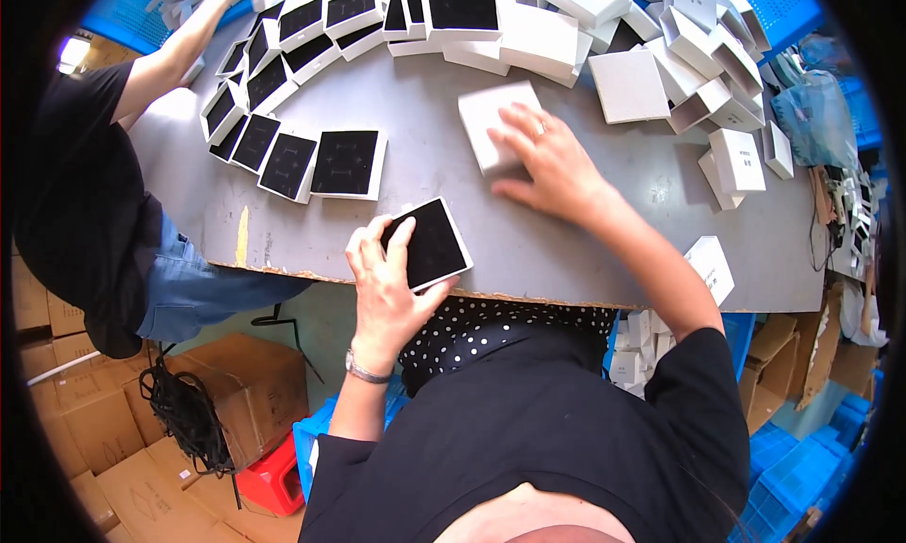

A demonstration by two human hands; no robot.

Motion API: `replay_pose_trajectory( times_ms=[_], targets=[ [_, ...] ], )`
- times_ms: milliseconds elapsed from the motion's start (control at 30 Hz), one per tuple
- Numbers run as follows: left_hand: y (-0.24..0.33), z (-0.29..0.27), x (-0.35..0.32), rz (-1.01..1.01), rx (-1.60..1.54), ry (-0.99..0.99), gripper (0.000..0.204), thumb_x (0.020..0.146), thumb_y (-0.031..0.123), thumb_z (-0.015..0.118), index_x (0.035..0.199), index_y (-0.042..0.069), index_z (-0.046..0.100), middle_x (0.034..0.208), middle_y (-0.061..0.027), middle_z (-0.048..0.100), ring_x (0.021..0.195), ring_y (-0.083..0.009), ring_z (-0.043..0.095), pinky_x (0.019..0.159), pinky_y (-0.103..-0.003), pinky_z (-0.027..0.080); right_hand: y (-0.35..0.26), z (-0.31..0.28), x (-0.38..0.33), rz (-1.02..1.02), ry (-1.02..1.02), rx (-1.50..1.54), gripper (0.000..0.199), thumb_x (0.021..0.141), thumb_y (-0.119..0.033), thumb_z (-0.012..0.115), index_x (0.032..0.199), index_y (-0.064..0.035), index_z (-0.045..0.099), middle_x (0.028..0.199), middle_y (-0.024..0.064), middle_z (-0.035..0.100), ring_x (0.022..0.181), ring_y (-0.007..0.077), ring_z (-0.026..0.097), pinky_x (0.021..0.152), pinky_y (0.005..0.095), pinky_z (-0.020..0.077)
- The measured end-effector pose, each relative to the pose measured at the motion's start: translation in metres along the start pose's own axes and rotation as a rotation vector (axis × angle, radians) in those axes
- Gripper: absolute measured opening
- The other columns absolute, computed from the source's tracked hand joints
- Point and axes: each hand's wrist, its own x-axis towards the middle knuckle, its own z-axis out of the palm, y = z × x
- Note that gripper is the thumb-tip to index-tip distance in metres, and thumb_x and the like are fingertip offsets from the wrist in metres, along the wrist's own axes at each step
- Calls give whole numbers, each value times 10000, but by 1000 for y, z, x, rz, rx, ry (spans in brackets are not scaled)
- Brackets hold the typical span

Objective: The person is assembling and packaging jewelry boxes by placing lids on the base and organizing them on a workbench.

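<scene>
My left hand [382,269] grips a shallow white box [468,252] with a black insert at the table's near edge. Its fingers wrap over the left side, and the box is tilted. Farther off and to the right, my right hand [555,166] has its fingers across the top of a plain white box lid [478,118], with the thumb by its near edge. That hand is slightly blurred. Left of the lid, an open box with a black insert [347,163] ends a curved row of similar boxes [289,164].
White lids and boxes are heaped at the far right [630,86], with a small stack [736,161] nearer. Another person's arm [168,71] reaches over the table [425,109] from the left. Blue crates [793,458] stand low right; cardboard boxes [250,392] and a red container [272,477] lie low left.
</scene>
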Motion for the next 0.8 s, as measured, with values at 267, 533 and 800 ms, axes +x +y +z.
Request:
replay_pose_trajectory(
  times_ms=[267, 533, 800],
  targets=[
    [-2, 16, 25, 71, -128, 47, 849, 640, 249, 862, 1375, 34, 498, 1316, -209, 420, 1235, -399, 412, 1061, -511, 387, -19, -75, -99, 268, 294, -19, 432, 792, -374, 815, 1106, -92, 716, 1064, 115, 712, 1045, 353, 637, 928, 431, 527],
    [11, 17, 58, 176, -39, -186, 1251, 545, 524, 941, 1551, 89, 336, 1524, -263, 279, 1333, -458, 433, 1074, -512, 462, 32, -109, -108, 981, 297, -6, 400, 952, -423, 632, 1244, -155, 680, 1035, 115, 759, 975, 328, 709, 888, 417, 526],
    [7, 26, 77, 407, -75, -129, 1039, 607, 325, 941, 1428, -1, 392, 1510, -224, 400, 1324, -400, 477, 1099, -456, 443, 31, -99, -127, 490, -91, 43, 1083, 589, -331, 883, 1555, -270, 398, 1464, 114, 517, 1424, 359, 386, 1169, 529, 290]
  ],
)
